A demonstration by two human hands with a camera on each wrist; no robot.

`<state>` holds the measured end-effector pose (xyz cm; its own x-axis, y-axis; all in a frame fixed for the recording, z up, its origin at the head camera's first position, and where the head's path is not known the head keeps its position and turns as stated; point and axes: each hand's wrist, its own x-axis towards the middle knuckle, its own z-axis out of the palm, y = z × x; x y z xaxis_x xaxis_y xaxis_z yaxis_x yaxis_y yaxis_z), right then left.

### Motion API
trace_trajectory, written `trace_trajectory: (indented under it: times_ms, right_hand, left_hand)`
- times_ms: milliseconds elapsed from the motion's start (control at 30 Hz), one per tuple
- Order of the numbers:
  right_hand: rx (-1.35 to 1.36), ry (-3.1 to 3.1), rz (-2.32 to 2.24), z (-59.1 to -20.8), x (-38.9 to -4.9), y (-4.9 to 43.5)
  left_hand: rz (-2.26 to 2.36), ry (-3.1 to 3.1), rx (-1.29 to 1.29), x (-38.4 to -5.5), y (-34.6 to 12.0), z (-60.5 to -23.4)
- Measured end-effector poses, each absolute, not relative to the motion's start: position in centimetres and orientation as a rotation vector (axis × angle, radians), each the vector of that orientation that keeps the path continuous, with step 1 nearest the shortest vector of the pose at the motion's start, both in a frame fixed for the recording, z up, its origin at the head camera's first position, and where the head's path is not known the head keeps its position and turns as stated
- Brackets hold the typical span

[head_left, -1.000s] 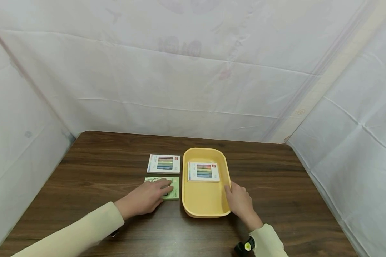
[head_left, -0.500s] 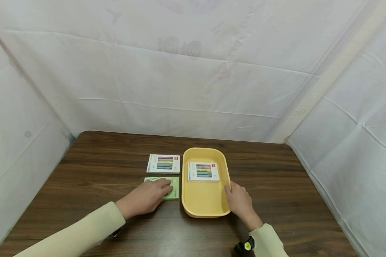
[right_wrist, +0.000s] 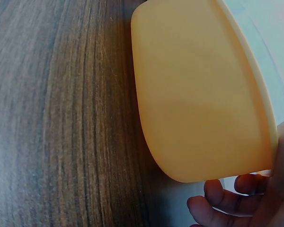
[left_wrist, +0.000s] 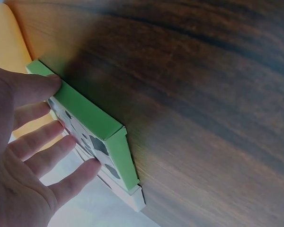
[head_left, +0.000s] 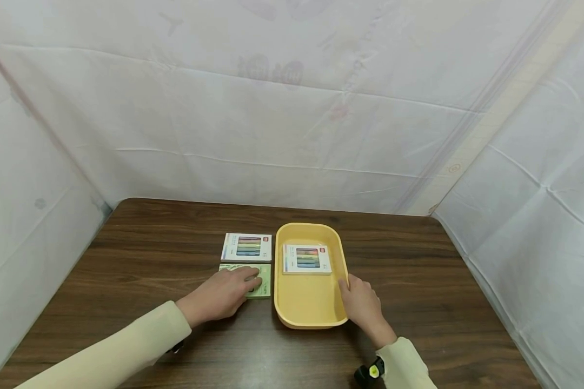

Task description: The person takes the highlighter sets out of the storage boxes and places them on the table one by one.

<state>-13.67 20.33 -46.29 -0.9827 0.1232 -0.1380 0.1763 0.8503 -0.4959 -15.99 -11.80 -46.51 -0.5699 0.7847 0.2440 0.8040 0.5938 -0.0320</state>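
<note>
A person works at a dark wood table [head_left: 443, 297], its near edge out of frame, with a yellow tray [head_left: 309, 302] partly cut off in the right wrist view. Pale sleeves [head_left: 121, 346] run out of frame. The right hand [head_left: 362, 302] grips the tray's right rim, thumb inside, fingers curled outside. The left hand [head_left: 219, 294], fingers spread, hides much of a green box [head_left: 265, 286] lying flat left of the tray; the thumb presses the box's near side, the fingertips touch its top. A white box [head_left: 246, 247] lies just beyond; whether the two touch is hard to tell. A second white box [head_left: 307, 259] lies in the tray, apart from both hands. Each white box shows coloured stripes and a red label, too small to read; the green box's print is partly covered and unreadable.
</note>
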Motion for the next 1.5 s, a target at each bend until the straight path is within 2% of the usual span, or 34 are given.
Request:
trace_trajectory:
  times_ms: [1500]
  right_hand:
    - [0.236, 2.925, -0.773, -46.2, -13.3, 20.3]
  left_hand:
    - [-0.171, -2.721, -1.274, -17.5, -11.9, -46.0]
